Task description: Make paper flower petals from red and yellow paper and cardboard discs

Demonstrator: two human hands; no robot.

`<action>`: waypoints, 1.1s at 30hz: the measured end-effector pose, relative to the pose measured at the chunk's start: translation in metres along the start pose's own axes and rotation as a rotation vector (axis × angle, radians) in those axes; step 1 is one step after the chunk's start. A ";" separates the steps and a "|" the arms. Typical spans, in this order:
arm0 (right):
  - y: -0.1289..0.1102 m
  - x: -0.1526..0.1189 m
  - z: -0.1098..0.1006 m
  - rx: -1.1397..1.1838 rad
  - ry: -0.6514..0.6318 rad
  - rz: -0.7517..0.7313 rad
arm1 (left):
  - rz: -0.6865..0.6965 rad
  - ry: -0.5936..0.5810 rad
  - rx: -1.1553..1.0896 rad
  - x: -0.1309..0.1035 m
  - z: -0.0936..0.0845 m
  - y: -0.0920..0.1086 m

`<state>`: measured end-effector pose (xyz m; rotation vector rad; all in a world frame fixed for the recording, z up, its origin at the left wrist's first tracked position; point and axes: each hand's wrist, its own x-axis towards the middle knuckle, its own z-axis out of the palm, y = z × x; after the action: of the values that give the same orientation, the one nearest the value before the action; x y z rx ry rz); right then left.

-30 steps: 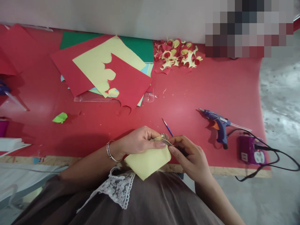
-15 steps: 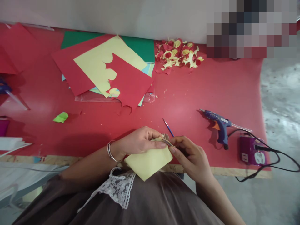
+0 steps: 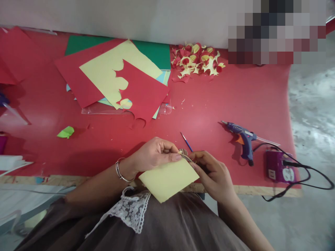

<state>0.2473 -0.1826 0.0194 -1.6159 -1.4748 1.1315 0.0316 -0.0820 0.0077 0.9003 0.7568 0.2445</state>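
A pale yellow sheet of paper (image 3: 169, 179) hangs over the table's front edge, in front of my body. My left hand (image 3: 158, 155) is closed on its upper edge, the thumb lying flat on top. My right hand (image 3: 213, 174) is curled at the sheet's right side, fingers bent and thumb forward, around what looks like scissors. Only a thin grey blade (image 3: 186, 158) shows at the paper's edge; the handles are hidden in the hand. A small brownish striped piece (image 3: 183, 152) peeks out behind the fingertips; I cannot make out what it is.
A blue thin brush (image 3: 186, 141) lies just beyond my hands. To the right are a glue gun (image 3: 242, 137) and a purple box (image 3: 280, 167) with a black cable. Stacked coloured paper (image 3: 96, 75), petal scraps (image 3: 197, 61) and a green piece (image 3: 66, 132) lie farther back.
The yellow sheet's right part has swung out and lies flatter, its corner now farther right. Both hands stay at its upper edge, with the left shifted slightly left. The view has shifted a little.
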 end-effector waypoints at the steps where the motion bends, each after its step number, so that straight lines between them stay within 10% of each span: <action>1: 0.000 0.000 0.000 -0.001 0.002 -0.002 | 0.008 0.007 0.012 0.000 0.000 0.000; 33: -0.002 0.002 -0.001 -0.038 -0.028 0.039 | -0.089 0.010 -0.033 -0.001 0.000 -0.001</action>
<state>0.2470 -0.1805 0.0212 -1.6674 -1.4966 1.1588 0.0314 -0.0830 0.0076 0.8326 0.7980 0.1821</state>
